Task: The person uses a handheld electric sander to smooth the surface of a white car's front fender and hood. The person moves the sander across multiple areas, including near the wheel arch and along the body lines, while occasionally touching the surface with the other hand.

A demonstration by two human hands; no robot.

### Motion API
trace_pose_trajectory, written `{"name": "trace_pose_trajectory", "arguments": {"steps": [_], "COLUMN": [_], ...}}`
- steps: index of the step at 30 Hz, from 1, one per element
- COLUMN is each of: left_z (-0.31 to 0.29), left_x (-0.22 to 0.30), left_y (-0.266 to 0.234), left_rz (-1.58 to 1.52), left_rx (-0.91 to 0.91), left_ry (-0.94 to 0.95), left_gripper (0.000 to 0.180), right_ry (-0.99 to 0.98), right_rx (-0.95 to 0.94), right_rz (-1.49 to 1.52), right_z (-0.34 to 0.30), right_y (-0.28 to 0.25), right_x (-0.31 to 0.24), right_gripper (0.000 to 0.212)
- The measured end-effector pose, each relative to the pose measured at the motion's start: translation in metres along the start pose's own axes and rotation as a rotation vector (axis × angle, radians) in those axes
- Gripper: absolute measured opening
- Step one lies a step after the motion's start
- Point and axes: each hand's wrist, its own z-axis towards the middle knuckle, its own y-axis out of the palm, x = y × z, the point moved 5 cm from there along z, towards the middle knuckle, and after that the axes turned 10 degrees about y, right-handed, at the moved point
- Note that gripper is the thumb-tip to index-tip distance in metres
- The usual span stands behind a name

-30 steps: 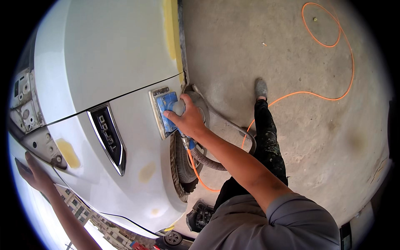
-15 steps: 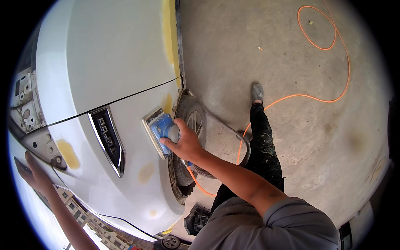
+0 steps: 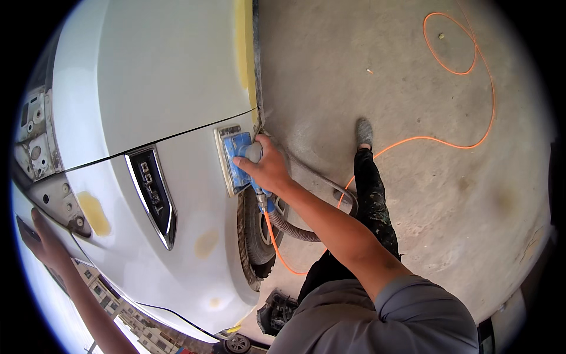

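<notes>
My right hand (image 3: 269, 162) is wrapped round the grey top of a blue sander (image 3: 237, 158). The sander's flat rectangular pad is against the white car fender (image 3: 200, 177), just above the wheel arch. A ribbed grey hose (image 3: 292, 229) and an orange air line (image 3: 273, 236) run from the tool's lower end. At the far left, my left hand (image 3: 50, 241) rests by the car's edge with fingers stretched out. A dark shape beside those fingers is too unclear to name. Yellowish filler patches (image 3: 94, 213) mark the fender.
A black, chrome-edged badge (image 3: 154, 197) sits on the fender left of the sander. Below the pad is the wheel (image 3: 259, 236) in its arch. The orange line loops over the concrete floor (image 3: 424, 194). A dark part (image 3: 277, 311) lies near my feet.
My right hand has slid the sander upward and slightly right along the fender, over where a yellow patch showed. More of the hose connection shows. My left hand has shifted slightly.
</notes>
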Motion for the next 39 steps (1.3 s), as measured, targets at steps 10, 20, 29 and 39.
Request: {"name": "trace_pose_trajectory", "arguments": {"steps": [10, 20, 29, 39], "left_z": [0.007, 0.003, 0.003, 0.008], "left_x": [-0.009, -0.047, -0.052, -0.038], "left_y": [0.006, 0.000, -0.003, -0.002], "left_rz": [-0.062, -0.039, -0.008, -0.048], "left_rx": [0.039, 0.014, 0.002, 0.002], "left_ry": [0.024, -0.095, -0.072, -0.102], "left_gripper": [0.087, 0.079, 0.078, 0.080], "right_ry": [0.174, 0.192, -0.042, 0.237], "right_rx": [0.059, -0.007, -0.084, 0.023], "right_rz": [0.059, 0.063, -0.082, 0.442], "right_z": [0.090, 0.049, -0.101, 0.033], "right_y": [-0.033, -0.030, 0.019, 0.001], "right_x": [0.049, 0.035, 0.050, 0.065], "right_gripper": [0.098, 0.101, 0.085, 0.091]}}
